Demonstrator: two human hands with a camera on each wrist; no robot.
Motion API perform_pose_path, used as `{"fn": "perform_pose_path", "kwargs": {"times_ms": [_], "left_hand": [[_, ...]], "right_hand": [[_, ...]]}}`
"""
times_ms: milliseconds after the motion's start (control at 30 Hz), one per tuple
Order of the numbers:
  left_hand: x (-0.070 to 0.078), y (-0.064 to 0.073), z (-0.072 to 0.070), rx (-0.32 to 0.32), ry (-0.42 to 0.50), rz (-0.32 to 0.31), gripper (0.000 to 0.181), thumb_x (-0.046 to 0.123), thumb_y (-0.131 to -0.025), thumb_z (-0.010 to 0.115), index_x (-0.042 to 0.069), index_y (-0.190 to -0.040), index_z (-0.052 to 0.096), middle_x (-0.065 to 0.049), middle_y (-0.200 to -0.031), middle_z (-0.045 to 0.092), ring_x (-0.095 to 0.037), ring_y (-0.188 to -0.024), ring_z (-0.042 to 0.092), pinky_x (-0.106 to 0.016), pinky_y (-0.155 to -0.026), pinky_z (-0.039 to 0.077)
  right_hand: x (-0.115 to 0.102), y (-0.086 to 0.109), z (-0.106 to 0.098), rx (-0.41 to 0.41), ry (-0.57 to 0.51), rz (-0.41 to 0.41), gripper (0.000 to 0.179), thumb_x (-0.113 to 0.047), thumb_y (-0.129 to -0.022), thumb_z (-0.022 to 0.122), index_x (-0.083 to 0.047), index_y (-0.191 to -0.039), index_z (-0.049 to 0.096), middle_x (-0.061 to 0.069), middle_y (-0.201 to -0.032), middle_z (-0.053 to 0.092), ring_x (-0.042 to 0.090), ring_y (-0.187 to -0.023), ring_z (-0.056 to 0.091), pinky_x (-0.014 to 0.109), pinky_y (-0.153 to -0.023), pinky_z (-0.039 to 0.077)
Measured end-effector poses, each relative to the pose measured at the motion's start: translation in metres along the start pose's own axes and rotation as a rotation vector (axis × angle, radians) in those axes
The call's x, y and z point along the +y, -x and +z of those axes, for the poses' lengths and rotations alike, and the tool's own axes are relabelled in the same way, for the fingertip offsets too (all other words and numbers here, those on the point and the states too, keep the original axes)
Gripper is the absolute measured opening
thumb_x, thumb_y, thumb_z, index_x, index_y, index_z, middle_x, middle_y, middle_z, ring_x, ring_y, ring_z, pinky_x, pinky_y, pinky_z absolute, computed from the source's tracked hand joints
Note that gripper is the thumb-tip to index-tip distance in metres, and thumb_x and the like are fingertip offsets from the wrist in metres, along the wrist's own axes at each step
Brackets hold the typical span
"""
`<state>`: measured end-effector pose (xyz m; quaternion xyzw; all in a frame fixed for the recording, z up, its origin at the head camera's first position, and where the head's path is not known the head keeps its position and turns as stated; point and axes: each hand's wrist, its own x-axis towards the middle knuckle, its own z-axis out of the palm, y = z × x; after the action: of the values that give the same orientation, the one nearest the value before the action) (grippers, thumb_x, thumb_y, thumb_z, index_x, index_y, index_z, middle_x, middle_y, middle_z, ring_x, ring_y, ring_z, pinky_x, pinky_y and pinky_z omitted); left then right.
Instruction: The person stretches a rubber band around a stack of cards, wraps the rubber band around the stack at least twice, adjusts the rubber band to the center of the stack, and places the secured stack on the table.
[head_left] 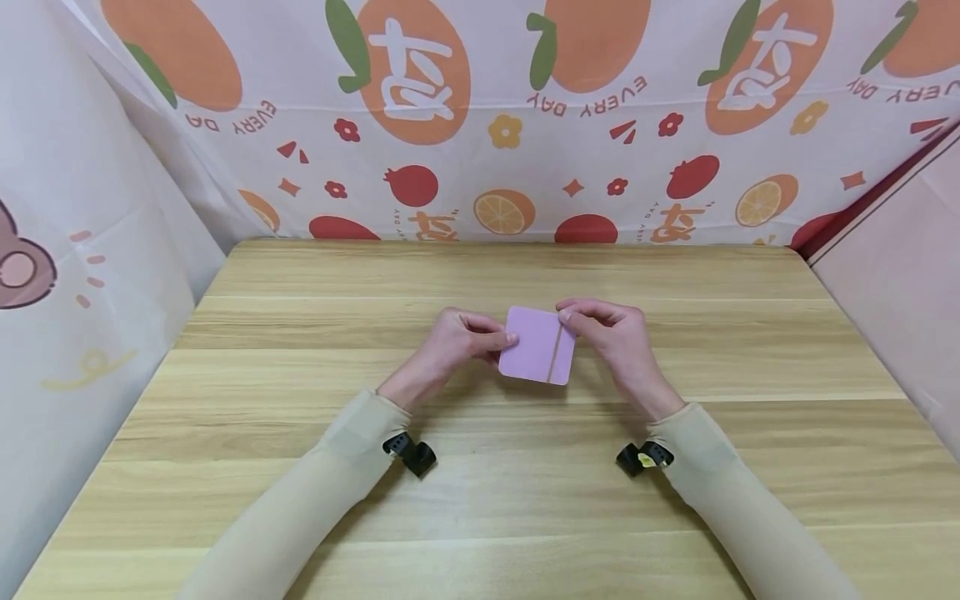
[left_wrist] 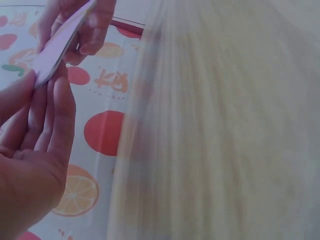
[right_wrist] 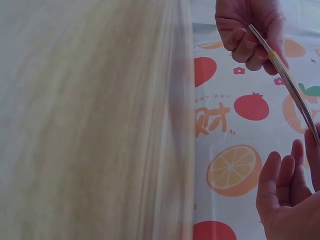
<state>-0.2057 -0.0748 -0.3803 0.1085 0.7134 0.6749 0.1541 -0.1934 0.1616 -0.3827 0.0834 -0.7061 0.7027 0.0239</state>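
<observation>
Both hands hold a thin lilac square pad (head_left: pixel 527 346) with rounded corners, tilted above the wooden table. A narrow brown rubber band (head_left: pixel 555 354) runs across its face near the right side. My left hand (head_left: pixel 459 343) pinches the left edge, thumb on the front and fingers behind. At the upper right corner, my right hand (head_left: pixel 617 333) pinches the pad beside the top of the band. Seen edge-on in the right wrist view, the pad (right_wrist: pixel 295 92) looks layered, with the band wrapped over its edge. Its back is hidden in the head view.
The wood-grain table (head_left: pixel 480 517) spreads out below the hands. A white cloth (head_left: pixel 517 179) with fruit prints hangs behind its far edge. Pale cloths (head_left: pixel 82 208) stand at the sides. Dark wrist cameras (head_left: pixel 411 454) sit on beige sleeves (head_left: pixel 330 467).
</observation>
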Motion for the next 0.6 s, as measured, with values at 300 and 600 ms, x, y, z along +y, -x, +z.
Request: {"fn": "perform_pose_path", "kwargs": {"times_ms": [300,600], "left_hand": [[0.0032,0.0015,0.0054,0.043,-0.015,0.052,0.016,0.007,-0.084,0.077,-0.006,-0.093,0.074,-0.006,-0.078,0.072,-0.015,-0.066,0.064,-0.044,-0.073,0.055],[0.0008,0.0029,0.0081,0.003,-0.039,0.056,0.015,0.007,-0.083,0.078,-0.004,-0.094,0.076,-0.008,-0.081,0.072,-0.015,-0.067,0.064,-0.042,-0.071,0.056]], "right_hand": [[-0.0054,0.0007,0.0005,0.028,0.003,-0.020,0.025,-0.016,-0.087,0.077,0.006,-0.099,0.073,0.007,-0.106,0.072,0.022,-0.108,0.062,0.026,-0.081,0.054],[-0.0014,0.0007,0.0003,-0.019,0.050,0.013,0.023,-0.023,-0.086,0.078,-0.003,-0.098,0.077,0.005,-0.105,0.073,0.021,-0.107,0.063,0.025,-0.080,0.053]]}}
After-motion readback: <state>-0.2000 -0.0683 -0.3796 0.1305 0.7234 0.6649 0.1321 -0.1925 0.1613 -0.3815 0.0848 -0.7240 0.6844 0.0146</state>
